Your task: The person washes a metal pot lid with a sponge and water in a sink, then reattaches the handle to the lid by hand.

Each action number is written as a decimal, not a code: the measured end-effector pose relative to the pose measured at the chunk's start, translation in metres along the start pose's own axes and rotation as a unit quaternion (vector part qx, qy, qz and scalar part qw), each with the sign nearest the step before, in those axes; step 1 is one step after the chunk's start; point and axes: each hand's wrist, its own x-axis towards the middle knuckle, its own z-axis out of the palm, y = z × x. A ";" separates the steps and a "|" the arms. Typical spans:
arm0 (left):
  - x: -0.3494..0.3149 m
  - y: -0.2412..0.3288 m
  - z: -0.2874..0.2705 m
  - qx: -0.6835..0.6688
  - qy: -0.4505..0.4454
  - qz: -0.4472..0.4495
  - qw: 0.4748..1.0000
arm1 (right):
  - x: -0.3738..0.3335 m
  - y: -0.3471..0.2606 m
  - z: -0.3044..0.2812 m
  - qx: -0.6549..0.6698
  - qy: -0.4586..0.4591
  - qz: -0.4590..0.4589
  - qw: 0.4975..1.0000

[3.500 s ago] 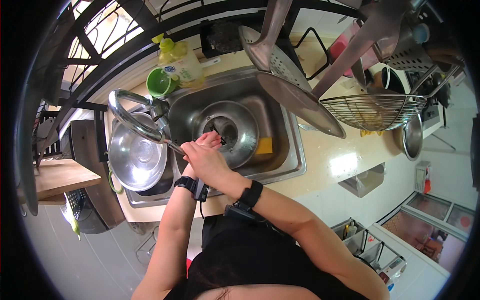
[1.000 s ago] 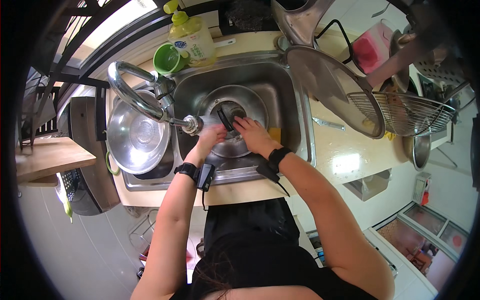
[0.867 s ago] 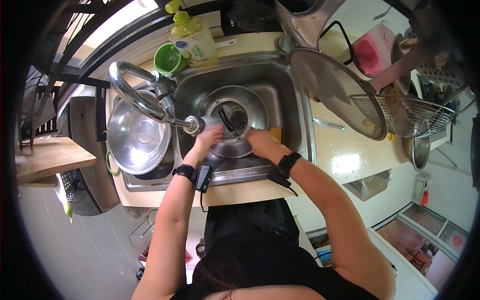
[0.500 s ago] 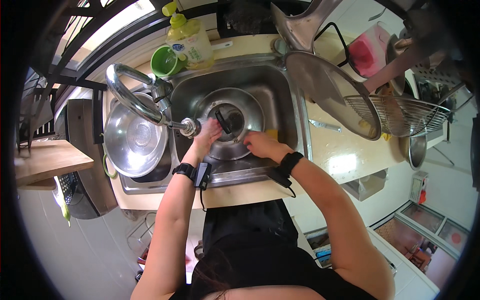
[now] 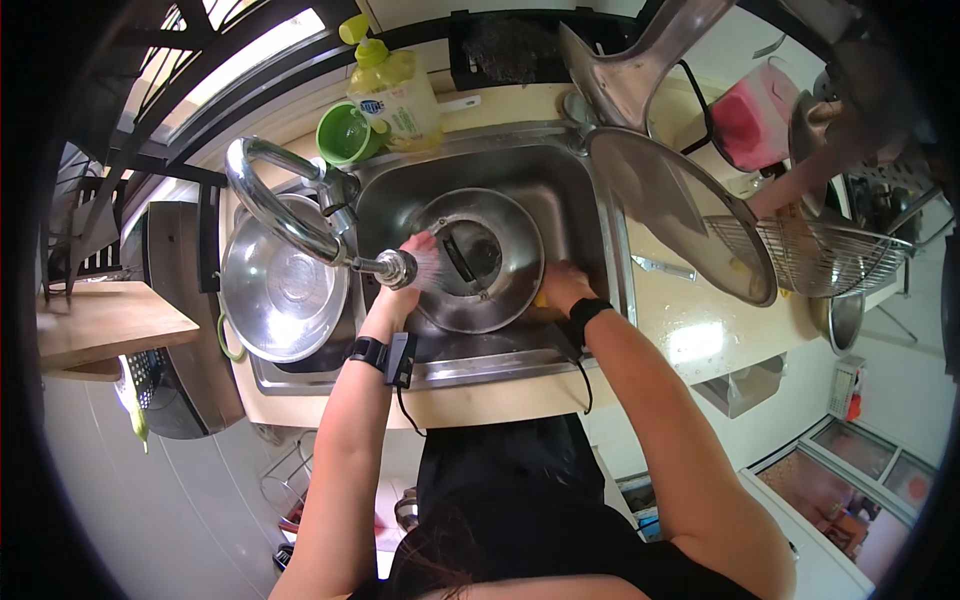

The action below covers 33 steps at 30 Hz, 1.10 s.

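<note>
Forearms [image 5: 352, 430] stretched forward, apart | left hand [image 5: 420, 262] partly hidden | right hand [image 5: 566, 286] blurred

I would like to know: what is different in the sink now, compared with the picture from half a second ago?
The right hand has moved to the right, from the metal lid to the yellow sponge; whether it grips the sponge is unclear. The left hand stays at the lid's left side, near the faucet head. The lid still lies in the sink.
</note>
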 end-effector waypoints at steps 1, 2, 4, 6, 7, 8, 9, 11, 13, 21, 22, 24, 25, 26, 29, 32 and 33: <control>-0.001 0.005 0.005 0.060 0.004 0.022 0.998 | 0.000 -0.006 0.015 -0.011 0.047 0.024 0.999; 0.000 0.007 0.012 0.118 0.004 0.041 0.992 | 0.003 -0.006 0.032 -0.021 0.093 0.054 0.994; 0.000 0.003 0.053 0.264 0.073 -0.027 0.961 | 0.013 0.011 0.048 -0.013 0.143 0.060 0.988; -0.016 -0.009 0.062 0.300 0.078 -0.013 0.951 | 0.018 0.012 0.030 0.020 -0.085 0.012 0.996; -0.012 -0.008 0.065 0.300 0.075 -0.011 0.951 | 0.018 0.013 0.023 0.020 -0.082 0.015 0.996; -0.011 -0.010 0.061 0.308 0.070 -0.043 0.948 | 0.016 0.007 0.017 -0.017 -0.076 0.003 0.997; -0.009 -0.013 0.058 0.316 0.064 -0.076 0.944 | 0.013 0.005 0.011 -0.054 -0.069 -0.008 0.996; -0.005 -0.015 0.049 0.311 0.057 -0.081 0.945 | 0.002 0.007 -0.011 -0.056 -0.067 -0.010 0.996; -0.004 -0.011 0.045 0.307 0.052 -0.083 0.947 | -0.023 0.003 -0.056 -0.011 -0.043 -0.001 0.999; -0.006 -0.012 0.058 0.227 0.006 -0.126 0.966 | -0.059 0.011 -0.134 0.239 -0.029 -0.003 0.971; -0.006 -0.014 0.058 0.226 0.006 -0.126 0.966 | -0.048 0.012 -0.126 0.238 -0.029 -0.002 0.971; 0.001 -0.021 0.054 0.195 -0.020 -0.122 0.973 | -0.017 0.017 -0.098 0.193 -0.008 -0.031 0.981; 0.002 -0.023 0.054 0.195 -0.020 -0.120 0.973 | -0.008 0.011 -0.085 0.192 -0.007 -0.033 0.981; 0.003 -0.026 0.058 0.197 -0.026 -0.098 0.975 | -0.005 0.002 -0.069 0.165 0.116 -0.032 0.979; -0.005 -0.029 0.043 0.205 -0.008 -0.061 0.977 | -0.020 -0.048 -0.038 0.078 0.251 -0.102 0.959; -0.006 -0.027 0.038 0.220 0.014 -0.040 0.975 | -0.007 -0.066 -0.026 -0.003 0.288 -0.172 0.942; -0.003 -0.026 0.041 0.238 0.011 -0.050 0.970 | 0.001 -0.067 -0.025 -0.024 0.308 -0.173 0.935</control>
